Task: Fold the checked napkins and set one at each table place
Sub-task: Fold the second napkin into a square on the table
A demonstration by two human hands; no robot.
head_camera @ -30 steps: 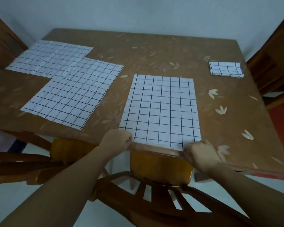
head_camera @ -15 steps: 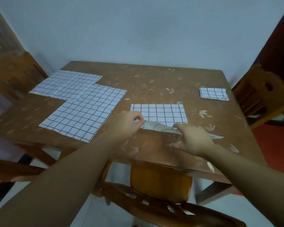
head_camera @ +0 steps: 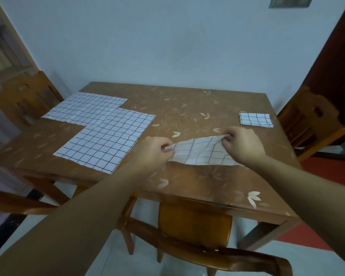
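Operator: Both hands have carried the near edge of the napkin [head_camera: 199, 154] farther across the tabletop [head_camera: 187, 100] since half a second ago. The fold is almost closed at the tabletop's near middle.

Supervisor: Report grip.

Operator: On one raised corner the left hand [head_camera: 153, 150] pinches; on the other the right hand [head_camera: 241, 144] pinches. Fingers are curled, and the cloth sags between them.

Supervisor: Handling note: the cloth appears light, thin and limp. Hold at the corners only, keep tension even, and align edge to edge before release. A slack span is likely to wrinkle.

Operator: Remaining stock?

Supervisor: Two flat napkins [head_camera: 100, 142] overlap on the tabletop's left half. One folded napkin [head_camera: 255, 120] lies at its far right side.
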